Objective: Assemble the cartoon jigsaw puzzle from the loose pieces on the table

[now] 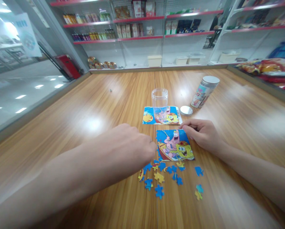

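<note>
A partly assembled jigsaw puzzle (174,146) lies flat on the table, showing a pink starfish and a yellow sponge character in a boat. At its left edge is my left hand (130,148), closed with knuckles up; its fingertips and anything in them are hidden. By the puzzle's upper right corner, my right hand (203,133) rests on its side, thumb and curled fingers together at the edge; I cannot make out anything between them. Loose blue and yellow puzzle pieces (159,191) are scattered below the puzzle. Behind it lies a printed picture card (148,116) with a matching scene.
A clear plastic jar (159,98) stands on the card. Right of it are a round white lid (186,110) and a printed canister (204,92) with a silver top. One tiny item (110,91) lies far left. Stocked shelves (139,19) stand beyond the wooden table (123,105).
</note>
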The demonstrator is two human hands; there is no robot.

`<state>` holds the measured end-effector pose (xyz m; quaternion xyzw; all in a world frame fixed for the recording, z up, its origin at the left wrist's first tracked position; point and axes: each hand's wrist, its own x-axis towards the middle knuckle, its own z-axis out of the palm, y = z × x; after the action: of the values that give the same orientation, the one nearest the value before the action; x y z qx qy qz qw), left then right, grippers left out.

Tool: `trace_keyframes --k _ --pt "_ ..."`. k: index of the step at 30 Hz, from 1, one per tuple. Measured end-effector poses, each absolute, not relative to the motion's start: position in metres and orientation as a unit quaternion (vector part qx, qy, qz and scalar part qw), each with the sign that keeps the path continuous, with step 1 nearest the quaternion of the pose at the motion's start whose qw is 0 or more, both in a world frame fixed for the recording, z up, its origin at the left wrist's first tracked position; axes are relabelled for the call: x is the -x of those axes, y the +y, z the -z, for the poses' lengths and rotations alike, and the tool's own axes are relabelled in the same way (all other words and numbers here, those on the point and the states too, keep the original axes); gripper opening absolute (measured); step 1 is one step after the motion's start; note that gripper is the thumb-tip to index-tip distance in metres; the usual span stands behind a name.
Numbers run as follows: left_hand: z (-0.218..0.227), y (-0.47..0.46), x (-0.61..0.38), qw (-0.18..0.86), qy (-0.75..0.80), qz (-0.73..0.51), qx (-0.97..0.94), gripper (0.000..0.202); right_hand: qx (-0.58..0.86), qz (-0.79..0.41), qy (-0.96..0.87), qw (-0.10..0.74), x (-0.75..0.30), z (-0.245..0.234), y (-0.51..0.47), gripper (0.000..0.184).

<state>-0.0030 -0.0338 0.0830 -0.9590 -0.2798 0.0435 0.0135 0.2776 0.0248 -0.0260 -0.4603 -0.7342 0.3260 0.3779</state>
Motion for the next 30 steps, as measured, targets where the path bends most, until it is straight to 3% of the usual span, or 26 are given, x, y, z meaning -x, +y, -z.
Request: trace_keyframes --k 12,23,30 --pt "-0.068 -0.037 0.002 -0.046 -0.304 -0.061 0.95 0.021 0.468 -0.33 -0.731 0.371 -0.277 0.025 0.025 0.023" --pt "-0.043 -0.03 -0.03 -0.039 -0.312 -0.114 0.942 0.024 0.468 -0.338 -0.728 0.371 -0.277 0.026 0.026 0.021" --pt "-0.051 -0.025 -0.026 -0.036 -0.288 -0.141 0.947 0.015 0.466 -0.349 -0.723 0.372 -0.277 0.026 0.026 0.022"
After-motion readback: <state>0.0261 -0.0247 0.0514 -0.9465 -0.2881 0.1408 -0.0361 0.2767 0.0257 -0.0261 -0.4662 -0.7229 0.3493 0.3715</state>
